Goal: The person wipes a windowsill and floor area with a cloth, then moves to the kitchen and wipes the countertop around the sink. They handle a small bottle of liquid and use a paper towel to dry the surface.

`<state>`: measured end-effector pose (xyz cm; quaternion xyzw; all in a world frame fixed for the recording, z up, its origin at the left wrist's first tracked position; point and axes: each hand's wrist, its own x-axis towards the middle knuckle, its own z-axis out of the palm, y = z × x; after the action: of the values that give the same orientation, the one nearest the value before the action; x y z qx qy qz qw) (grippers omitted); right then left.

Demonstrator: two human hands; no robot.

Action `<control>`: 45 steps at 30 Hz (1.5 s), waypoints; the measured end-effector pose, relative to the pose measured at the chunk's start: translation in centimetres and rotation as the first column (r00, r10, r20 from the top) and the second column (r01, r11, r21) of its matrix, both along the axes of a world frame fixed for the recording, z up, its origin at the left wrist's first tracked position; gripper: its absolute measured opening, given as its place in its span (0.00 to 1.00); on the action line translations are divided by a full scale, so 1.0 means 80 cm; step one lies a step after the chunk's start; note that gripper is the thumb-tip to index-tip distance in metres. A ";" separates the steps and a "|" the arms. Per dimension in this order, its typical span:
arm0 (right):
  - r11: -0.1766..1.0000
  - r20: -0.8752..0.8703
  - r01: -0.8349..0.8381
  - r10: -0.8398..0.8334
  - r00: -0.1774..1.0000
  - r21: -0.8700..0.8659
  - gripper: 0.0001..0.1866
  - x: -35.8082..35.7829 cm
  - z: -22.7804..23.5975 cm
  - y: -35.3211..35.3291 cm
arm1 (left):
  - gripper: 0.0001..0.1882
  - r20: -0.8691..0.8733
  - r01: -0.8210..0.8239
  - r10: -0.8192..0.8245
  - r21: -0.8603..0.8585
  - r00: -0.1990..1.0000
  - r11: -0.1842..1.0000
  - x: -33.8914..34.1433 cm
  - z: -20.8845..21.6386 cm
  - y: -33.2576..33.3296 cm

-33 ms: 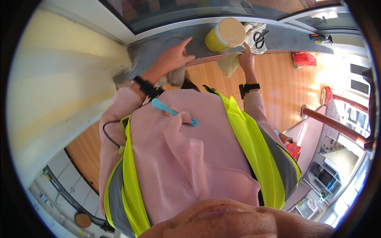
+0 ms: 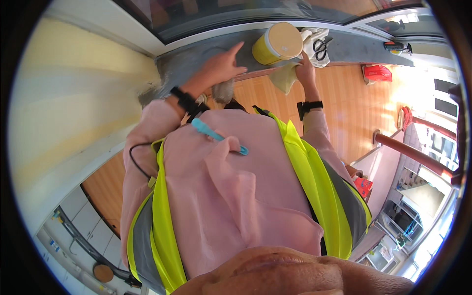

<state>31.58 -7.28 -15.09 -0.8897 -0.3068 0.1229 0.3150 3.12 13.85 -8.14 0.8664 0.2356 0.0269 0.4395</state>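
My left hand (image 2: pixel 222 67) reaches over the grey windowsill (image 2: pixel 184 64) near its left end, left of a yellow tub. Its visible fingers are stretched apart, and I see nothing held in it. The tub (image 2: pixel 278 43) stands on the sill with its beige lid on top. My right hand (image 2: pixel 306 73) is at the sill's front edge, closed on a pale yellow-green cloth (image 2: pixel 285 78) that hangs down over the floor. Just beyond that hand, black-handled scissors (image 2: pixel 321 49) lie on a crumpled white cloth (image 2: pixel 309 38).
A window frame (image 2: pixel 216 33) runs behind the sill, and a yellowish wall (image 2: pixel 93 83) borders it on the left. A dark bottle (image 2: pixel 396 47) lies toward the sill's right end. On the wooden floor (image 2: pixel 344 98) sits a red package (image 2: pixel 377 73). A brown pole (image 2: pixel 413 153) crosses at right.
My left hand has shifted slightly to the right along the sill, nearer the tub. My right hand and its cloth have hardly moved.
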 end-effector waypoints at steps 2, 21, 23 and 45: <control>0.987 -0.041 -0.155 0.157 0.987 0.040 0.25 0.024 0.007 0.018 | 0.51 -0.093 0.059 -0.048 0.124 0.995 0.991 0.063 -0.001 -0.004; 0.848 -0.226 -0.456 0.516 0.826 0.268 0.22 -0.059 0.061 0.105 | 0.50 0.210 -0.143 0.387 -0.692 0.898 0.707 0.009 -0.010 0.001; 0.815 -0.216 -0.528 0.575 0.789 0.239 0.24 -0.091 0.067 0.131 | 0.50 0.187 -0.228 0.448 -0.657 0.874 0.719 -0.039 0.000 0.002; 0.597 -0.275 -0.769 0.798 0.536 0.231 0.31 -0.300 0.052 0.275 | 0.47 0.103 -0.522 0.725 -0.627 0.681 0.579 -0.266 -0.019 0.048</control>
<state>7.62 14.71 -10.97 -0.6070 -0.6154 0.3945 0.3119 -18.16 17.71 -9.67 0.5392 0.4451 0.2663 0.6635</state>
